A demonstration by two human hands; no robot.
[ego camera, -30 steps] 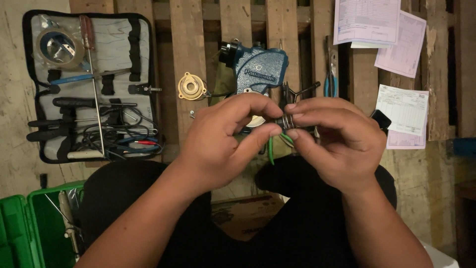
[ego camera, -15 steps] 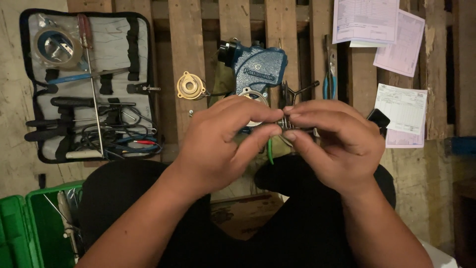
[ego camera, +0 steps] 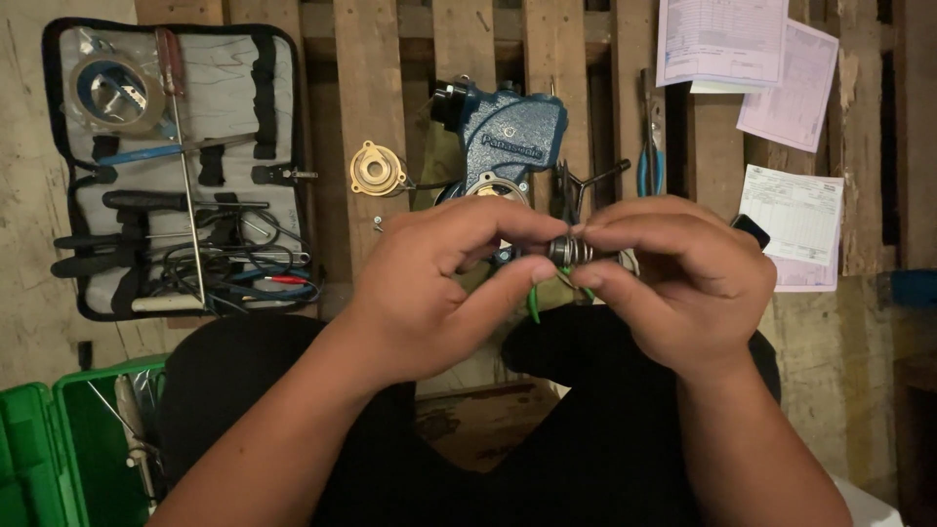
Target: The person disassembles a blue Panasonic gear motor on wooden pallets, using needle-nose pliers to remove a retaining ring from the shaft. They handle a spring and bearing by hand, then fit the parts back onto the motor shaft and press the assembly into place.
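My left hand [ego camera: 439, 283] and my right hand [ego camera: 683, 278] meet above my lap, fingertips pinching a small dark ribbed metal part [ego camera: 570, 252] between them. Thin green wires [ego camera: 535, 301] hang down from that part. Just beyond my hands, a blue metal motor housing [ego camera: 508, 137] lies on the wooden pallet [ego camera: 376, 88]. A round brass-coloured cap [ego camera: 377, 168] sits to the left of the housing.
An open grey tool case [ego camera: 210, 88] with tape, screwdrivers, pliers and cables lies at the left. Blue-handled pliers [ego camera: 649, 171] and paper sheets [ego camera: 795, 220] lie at the right. A green plastic box [ego camera: 63, 459] stands at lower left. My knees in dark trousers fill the foreground.
Both hands stay together on the small part. The fingers have shifted slightly on it, and the view has moved a little.
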